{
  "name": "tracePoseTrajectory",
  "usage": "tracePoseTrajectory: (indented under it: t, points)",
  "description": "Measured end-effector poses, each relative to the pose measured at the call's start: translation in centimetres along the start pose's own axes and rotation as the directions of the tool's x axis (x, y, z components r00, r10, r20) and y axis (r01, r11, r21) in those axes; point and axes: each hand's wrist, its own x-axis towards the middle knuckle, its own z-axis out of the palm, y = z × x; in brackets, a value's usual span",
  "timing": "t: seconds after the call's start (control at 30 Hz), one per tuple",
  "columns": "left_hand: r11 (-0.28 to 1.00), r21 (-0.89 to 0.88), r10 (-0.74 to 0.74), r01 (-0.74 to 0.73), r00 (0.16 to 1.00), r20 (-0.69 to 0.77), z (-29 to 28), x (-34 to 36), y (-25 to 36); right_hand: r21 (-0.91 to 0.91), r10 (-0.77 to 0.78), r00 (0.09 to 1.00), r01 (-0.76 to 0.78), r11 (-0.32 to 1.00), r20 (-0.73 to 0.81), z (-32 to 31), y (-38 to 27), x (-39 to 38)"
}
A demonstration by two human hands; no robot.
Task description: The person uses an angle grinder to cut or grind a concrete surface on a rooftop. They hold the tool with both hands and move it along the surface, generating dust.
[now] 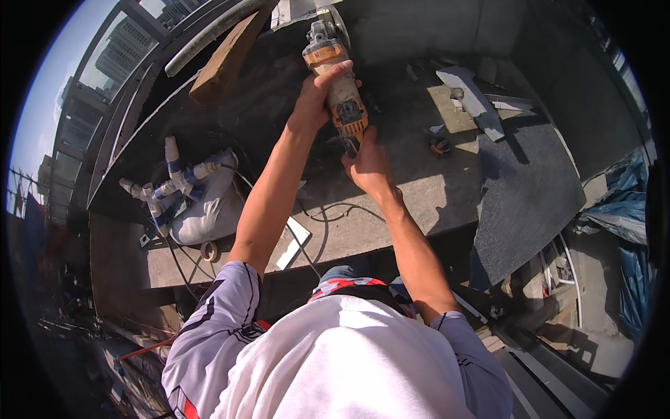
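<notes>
My left hand (314, 98) is closed around the body of an orange and grey angle grinder (325, 51), thumb across its top. My right hand (364, 166) grips the tool's rear end, lower and to the right. The grinder's head points away from me at the top of the view, beside some pale pieces (286, 12); whether it touches them I cannot tell. Under my arms, dark cords run over a concrete slab (419, 206), where a white strip (291, 244) lies near my left forearm.
Left: wooden beam (225, 59), pale sack (202, 209), pipe fittings (183, 179), tape roll (209, 251) and railing (105, 84). Right: cut grey scraps (471, 101), small orange-black tool (439, 146), dark stone sheet (523, 195) and blue plastic sheeting (624, 209). A concrete wall (447, 28) rises behind.
</notes>
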Motion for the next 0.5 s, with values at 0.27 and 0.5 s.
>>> tracePoseTrajectory:
  t: [0.27, 0.5]
  points:
    - [0.993, 0.097, 0.061, -0.067, 0.996, 0.065, -1.5, 1.0, -0.2, 0.066, -0.038, 0.999, 0.040, 0.997, -0.033, 0.9, -0.1, 1.2]
    - [0.994, 0.065, 0.082, -0.083, 0.997, 0.012, -0.4, -1.2, -2.1, 0.062, -0.112, 0.992, 0.116, 0.991, -0.061, 1.3, 1.1, 1.1]
